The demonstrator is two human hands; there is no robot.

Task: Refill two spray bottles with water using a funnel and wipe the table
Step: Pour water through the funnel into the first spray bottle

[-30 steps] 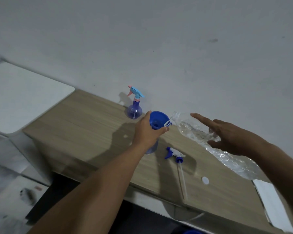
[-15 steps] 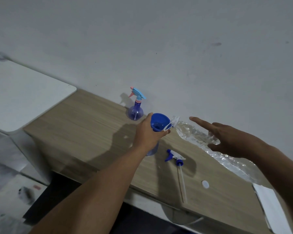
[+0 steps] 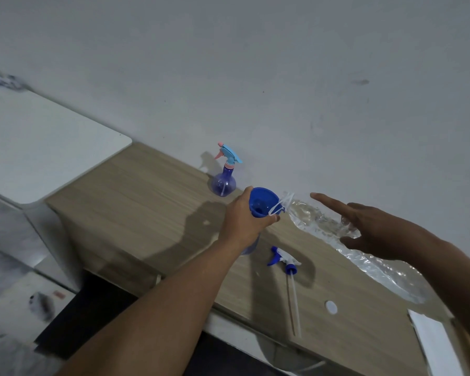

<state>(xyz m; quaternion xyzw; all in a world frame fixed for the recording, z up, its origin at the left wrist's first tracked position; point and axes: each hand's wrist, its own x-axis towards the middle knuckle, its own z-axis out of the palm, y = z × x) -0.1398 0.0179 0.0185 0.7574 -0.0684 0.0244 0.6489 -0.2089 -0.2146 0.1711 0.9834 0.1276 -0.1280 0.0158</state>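
A blue funnel (image 3: 262,202) sits in the neck of a blue spray bottle (image 3: 251,246) standing on the wooden table (image 3: 147,207). My left hand (image 3: 242,221) grips the funnel and the bottle neck, hiding most of the bottle. My right hand (image 3: 377,229) holds a large clear water bottle (image 3: 318,221) tilted, its mouth at the funnel's rim. That hand's index finger points out straight over the bottle. The removed blue-and-white sprayer head (image 3: 282,260) with its long tube lies on the table in front. A second spray bottle (image 3: 224,180), with its light-blue sprayer on, stands by the wall.
A small white cap (image 3: 331,307) lies near the table's front edge. A white cloth or sheet (image 3: 434,346) rests at the right end. A white tabletop (image 3: 38,147) adjoins on the left. The wall runs right behind the table.
Both hands keep their hold. The clear bottle stays tilted at the funnel with barely any shift.
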